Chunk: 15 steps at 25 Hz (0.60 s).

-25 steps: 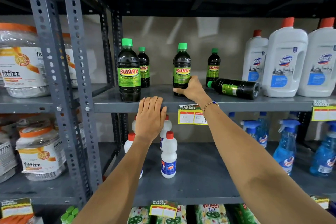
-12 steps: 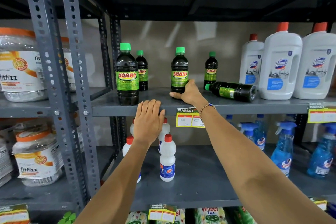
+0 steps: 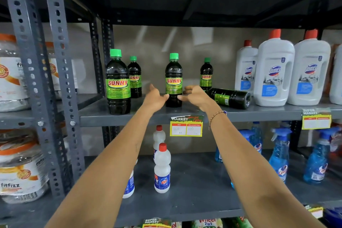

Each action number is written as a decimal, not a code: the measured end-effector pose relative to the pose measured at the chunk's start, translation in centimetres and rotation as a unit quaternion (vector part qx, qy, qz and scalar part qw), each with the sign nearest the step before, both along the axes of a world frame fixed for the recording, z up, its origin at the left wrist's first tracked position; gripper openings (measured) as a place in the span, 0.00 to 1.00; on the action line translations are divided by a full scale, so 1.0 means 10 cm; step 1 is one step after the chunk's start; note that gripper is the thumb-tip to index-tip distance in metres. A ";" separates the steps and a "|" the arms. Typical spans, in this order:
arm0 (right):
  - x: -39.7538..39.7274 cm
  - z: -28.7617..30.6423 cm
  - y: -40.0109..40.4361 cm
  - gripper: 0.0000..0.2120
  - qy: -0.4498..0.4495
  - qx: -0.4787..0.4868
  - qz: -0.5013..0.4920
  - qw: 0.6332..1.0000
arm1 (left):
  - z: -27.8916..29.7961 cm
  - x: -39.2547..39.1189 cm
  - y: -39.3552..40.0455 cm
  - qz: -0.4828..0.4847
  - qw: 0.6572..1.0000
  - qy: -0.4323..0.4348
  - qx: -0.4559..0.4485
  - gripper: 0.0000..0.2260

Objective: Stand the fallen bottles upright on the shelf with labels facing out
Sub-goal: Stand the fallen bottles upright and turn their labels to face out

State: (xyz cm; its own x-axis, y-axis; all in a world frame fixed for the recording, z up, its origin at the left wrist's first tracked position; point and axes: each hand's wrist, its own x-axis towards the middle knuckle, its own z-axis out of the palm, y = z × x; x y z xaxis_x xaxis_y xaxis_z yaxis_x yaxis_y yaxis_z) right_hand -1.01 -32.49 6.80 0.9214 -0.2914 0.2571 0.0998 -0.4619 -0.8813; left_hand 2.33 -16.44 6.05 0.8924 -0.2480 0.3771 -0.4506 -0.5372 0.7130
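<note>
Several dark Sunny bottles with green caps stand on the grey middle shelf (image 3: 96,116). The middle bottle (image 3: 173,77) is upright with its label facing out. My left hand (image 3: 154,97) is just left of its base and my right hand (image 3: 195,96) just right of it; both have fingers spread, thumbs close to or touching the bottle. One dark fallen bottle (image 3: 230,98) lies on its side behind my right hand, base pointing right. Another upright bottle (image 3: 117,81) stands at the shelf's front left, with two smaller-looking ones (image 3: 135,77) (image 3: 206,74) further back.
White Domex jugs (image 3: 273,72) with red caps stand right of the fallen bottle. A price tag (image 3: 186,126) hangs on the shelf edge. Below are small white bottles (image 3: 162,168) and blue spray bottles (image 3: 279,155). Fitfizz jars (image 3: 20,170) fill the left rack beyond perforated uprights (image 3: 61,79).
My left hand rose from the shelf's front edge to the left side of the middle bottle. My right hand opened and drew slightly off the bottle's base. The camera moved closer.
</note>
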 end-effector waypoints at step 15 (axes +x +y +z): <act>-0.24 -0.08 0.03 0.20 -0.030 0.005 0.045 0.999 | -0.05 -0.18 -0.03 -0.044 0.993 -0.005 -0.106 0.22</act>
